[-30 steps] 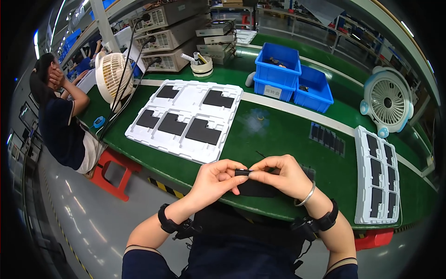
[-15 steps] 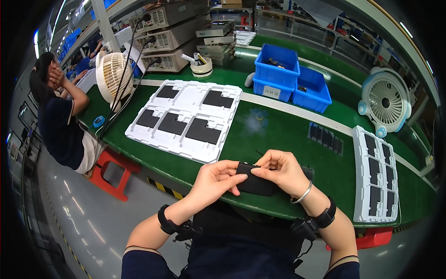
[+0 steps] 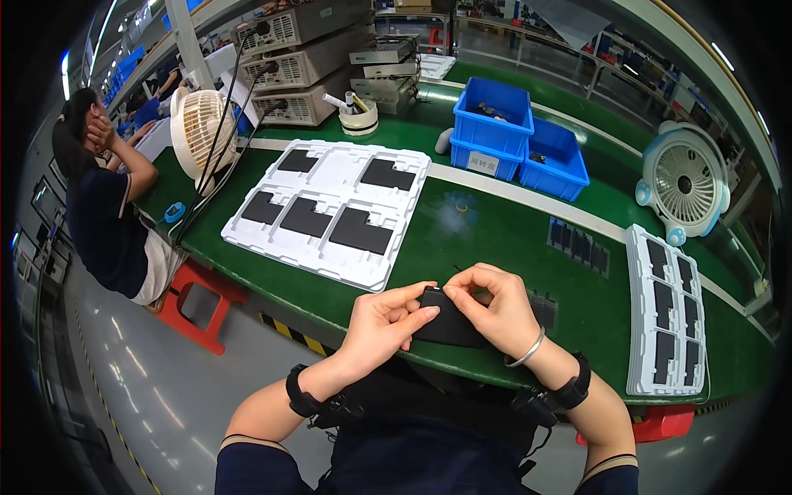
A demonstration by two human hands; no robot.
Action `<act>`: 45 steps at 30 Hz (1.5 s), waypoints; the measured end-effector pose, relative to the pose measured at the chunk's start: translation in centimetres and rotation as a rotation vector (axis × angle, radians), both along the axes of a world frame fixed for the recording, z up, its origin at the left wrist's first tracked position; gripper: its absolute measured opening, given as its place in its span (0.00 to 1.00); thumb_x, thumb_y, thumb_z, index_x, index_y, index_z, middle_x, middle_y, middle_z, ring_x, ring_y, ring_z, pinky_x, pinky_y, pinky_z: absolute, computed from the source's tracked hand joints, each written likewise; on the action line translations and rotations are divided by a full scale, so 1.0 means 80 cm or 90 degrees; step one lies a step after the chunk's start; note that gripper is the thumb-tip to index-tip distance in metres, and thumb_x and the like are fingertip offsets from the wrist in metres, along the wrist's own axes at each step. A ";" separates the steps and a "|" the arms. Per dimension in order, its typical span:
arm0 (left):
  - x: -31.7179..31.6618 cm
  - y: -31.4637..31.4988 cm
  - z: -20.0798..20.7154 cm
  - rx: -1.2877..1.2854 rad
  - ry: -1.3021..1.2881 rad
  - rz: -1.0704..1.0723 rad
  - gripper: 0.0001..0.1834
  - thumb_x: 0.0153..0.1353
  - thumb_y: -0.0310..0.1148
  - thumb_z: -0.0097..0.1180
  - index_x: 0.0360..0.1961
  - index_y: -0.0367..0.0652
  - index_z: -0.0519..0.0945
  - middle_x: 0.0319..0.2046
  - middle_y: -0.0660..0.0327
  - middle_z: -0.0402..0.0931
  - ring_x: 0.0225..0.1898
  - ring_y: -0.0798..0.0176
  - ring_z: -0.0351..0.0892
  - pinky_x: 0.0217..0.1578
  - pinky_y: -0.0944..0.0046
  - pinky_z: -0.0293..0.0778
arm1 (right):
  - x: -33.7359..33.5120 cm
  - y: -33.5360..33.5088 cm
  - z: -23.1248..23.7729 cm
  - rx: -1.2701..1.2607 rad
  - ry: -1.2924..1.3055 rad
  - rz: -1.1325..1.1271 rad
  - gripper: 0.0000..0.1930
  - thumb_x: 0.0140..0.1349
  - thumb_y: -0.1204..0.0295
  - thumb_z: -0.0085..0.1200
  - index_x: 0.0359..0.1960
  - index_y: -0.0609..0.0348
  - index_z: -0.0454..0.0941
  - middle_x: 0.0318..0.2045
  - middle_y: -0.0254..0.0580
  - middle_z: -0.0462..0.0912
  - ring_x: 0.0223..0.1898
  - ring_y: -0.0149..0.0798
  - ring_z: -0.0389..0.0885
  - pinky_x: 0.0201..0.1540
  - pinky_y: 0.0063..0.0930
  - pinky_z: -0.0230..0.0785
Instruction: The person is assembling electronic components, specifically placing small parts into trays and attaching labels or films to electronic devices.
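Observation:
A flat black piece (image 3: pixel 450 322), its lower part resting at the table's front edge, is tilted up between my hands. My left hand (image 3: pixel 386 323) grips its left upper corner, with the thumb on the face and the fingers behind. At the top edge, beside a small pale spot, my right hand (image 3: pixel 495 307) has thumb and forefinger pinched together; what lies between those fingertips is too small to make out. Ahead to the left, a white moulded tray (image 3: pixel 332 171) holds several similar flat black pieces with a cut-out corner, with one pocket bare.
Stacked white trays (image 3: pixel 633 330) with black pieces stand at the right. Blue bins (image 3: pixel 492 124), a pen cup (image 3: pixel 358 122) and grey instruments (image 3: pixel 301 62) are at the back. One fan (image 3: pixel 198 136) stands left, another fan (image 3: pixel 685 183) right. A seated person (image 3: pixel 103 206) is at the left.
My right thumb has slid off the black piece's face, up to its top edge, where the fingertips now pinch. My left hand keeps its hold, barely shifted.

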State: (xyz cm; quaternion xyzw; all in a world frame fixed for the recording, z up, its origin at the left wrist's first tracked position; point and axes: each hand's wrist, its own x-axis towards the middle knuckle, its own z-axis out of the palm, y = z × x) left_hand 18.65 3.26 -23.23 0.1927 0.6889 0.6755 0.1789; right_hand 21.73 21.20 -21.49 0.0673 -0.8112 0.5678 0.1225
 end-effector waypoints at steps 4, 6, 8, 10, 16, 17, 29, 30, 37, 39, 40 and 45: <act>0.004 0.005 -0.004 0.018 0.011 0.008 0.19 0.56 0.28 0.59 0.51 0.39 0.76 0.17 0.74 0.66 0.14 0.84 0.61 0.14 0.79 0.59 | -0.005 0.004 -0.007 -0.037 -0.032 0.038 0.07 0.57 0.73 0.56 0.28 0.66 0.78 0.24 0.38 0.77 0.24 0.26 0.73 0.27 0.20 0.67; 0.007 0.006 -0.006 0.032 0.020 0.016 0.20 0.56 0.28 0.59 0.51 0.39 0.75 0.16 0.74 0.66 0.14 0.84 0.60 0.14 0.79 0.59 | -0.005 0.004 -0.010 -0.044 -0.043 0.052 0.08 0.57 0.72 0.56 0.28 0.66 0.78 0.24 0.37 0.77 0.23 0.25 0.72 0.27 0.20 0.65; 0.005 0.007 -0.005 0.001 0.021 0.020 0.20 0.56 0.28 0.59 0.51 0.39 0.75 0.16 0.74 0.66 0.14 0.84 0.60 0.14 0.79 0.59 | -0.004 0.001 -0.012 -0.074 -0.047 0.025 0.07 0.57 0.73 0.56 0.27 0.66 0.78 0.24 0.36 0.76 0.23 0.24 0.70 0.27 0.19 0.63; 0.002 0.008 -0.005 -0.004 0.021 0.012 0.20 0.56 0.29 0.59 0.52 0.39 0.75 0.16 0.74 0.66 0.14 0.84 0.60 0.14 0.79 0.59 | -0.001 0.000 -0.012 -0.060 -0.046 0.014 0.08 0.58 0.72 0.56 0.28 0.65 0.79 0.25 0.34 0.77 0.26 0.23 0.70 0.29 0.18 0.63; -0.001 0.010 -0.003 -0.004 0.013 0.002 0.22 0.57 0.29 0.59 0.54 0.40 0.73 0.17 0.74 0.65 0.14 0.83 0.60 0.15 0.79 0.59 | -0.003 0.015 -0.009 -0.289 -0.250 0.057 0.15 0.62 0.63 0.51 0.32 0.65 0.81 0.26 0.31 0.78 0.25 0.21 0.71 0.29 0.17 0.66; -0.001 0.009 -0.004 0.003 0.011 0.004 0.22 0.57 0.29 0.59 0.54 0.40 0.73 0.17 0.74 0.65 0.14 0.83 0.60 0.15 0.79 0.59 | -0.002 0.017 0.000 -0.336 -0.273 0.039 0.11 0.59 0.67 0.55 0.35 0.65 0.80 0.25 0.30 0.79 0.26 0.21 0.73 0.31 0.16 0.67; -0.003 0.007 -0.014 0.036 0.073 -0.009 0.29 0.56 0.19 0.55 0.60 0.37 0.64 0.35 0.65 0.75 0.35 0.76 0.72 0.38 0.75 0.71 | -0.002 0.024 -0.007 -0.294 -0.233 0.111 0.17 0.51 0.78 0.62 0.43 0.64 0.73 0.26 0.35 0.82 0.28 0.22 0.78 0.34 0.15 0.70; -0.003 0.004 -0.016 0.036 0.073 -0.008 0.29 0.56 0.19 0.55 0.60 0.37 0.64 0.35 0.65 0.75 0.35 0.76 0.72 0.38 0.75 0.71 | -0.002 0.024 -0.005 -0.302 -0.232 0.118 0.19 0.51 0.78 0.62 0.45 0.64 0.71 0.27 0.37 0.82 0.30 0.23 0.78 0.35 0.16 0.71; -0.004 -0.025 -0.012 0.067 -0.018 -0.044 0.29 0.54 0.16 0.56 0.59 0.34 0.64 0.35 0.64 0.76 0.36 0.77 0.73 0.39 0.76 0.70 | -0.025 0.059 -0.002 0.165 0.000 -0.084 0.09 0.52 0.71 0.60 0.31 0.63 0.80 0.27 0.41 0.80 0.29 0.35 0.79 0.34 0.27 0.71; -0.005 -0.024 -0.010 0.055 -0.014 -0.051 0.29 0.55 0.18 0.57 0.59 0.36 0.66 0.31 0.68 0.73 0.31 0.79 0.69 0.33 0.78 0.67 | -0.029 0.060 -0.006 0.338 0.039 -0.034 0.09 0.48 0.71 0.61 0.29 0.62 0.81 0.25 0.43 0.79 0.28 0.43 0.78 0.33 0.33 0.72; -0.004 -0.025 -0.009 0.040 -0.011 -0.053 0.29 0.55 0.20 0.58 0.59 0.39 0.67 0.26 0.71 0.70 0.26 0.81 0.66 0.27 0.79 0.65 | -0.030 0.057 -0.005 0.337 0.040 -0.031 0.09 0.48 0.71 0.61 0.29 0.62 0.81 0.25 0.43 0.79 0.28 0.43 0.78 0.33 0.33 0.72; -0.002 -0.024 -0.008 0.047 -0.010 -0.051 0.28 0.55 0.21 0.58 0.59 0.39 0.67 0.26 0.71 0.70 0.27 0.82 0.66 0.27 0.79 0.64 | -0.035 0.035 -0.002 0.561 0.011 -0.050 0.04 0.45 0.74 0.59 0.23 0.62 0.79 0.23 0.43 0.78 0.28 0.47 0.78 0.33 0.37 0.73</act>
